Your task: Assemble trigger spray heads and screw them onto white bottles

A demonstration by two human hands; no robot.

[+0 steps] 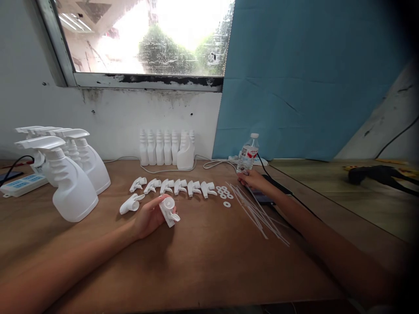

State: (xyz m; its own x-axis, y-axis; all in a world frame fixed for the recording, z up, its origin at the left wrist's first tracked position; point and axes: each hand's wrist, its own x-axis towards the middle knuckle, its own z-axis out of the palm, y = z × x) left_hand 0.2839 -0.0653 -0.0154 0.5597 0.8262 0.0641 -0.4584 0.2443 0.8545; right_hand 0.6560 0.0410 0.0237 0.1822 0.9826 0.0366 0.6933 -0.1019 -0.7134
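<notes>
My left hand [151,218] is closed round a white spray head [168,211], its round opening facing up. At the far end of a bundle of thin white tubes [258,213], my right hand [250,179] has its fingers pinched together beside the clear water bottle [248,152]; what they hold, if anything, is too small to make out. Several more spray heads [180,186] lie in a row beyond my left hand, and one [131,204] lies nearer, just left of it. Small white washers [227,204] sit between the row and the tubes.
Assembled spray bottles [73,187] stand at the left near a power strip [24,185]. White bottles without spray heads [159,148] stand against the wall. A white cable [166,172] runs before them. A dark phone [263,198] lies under my right forearm.
</notes>
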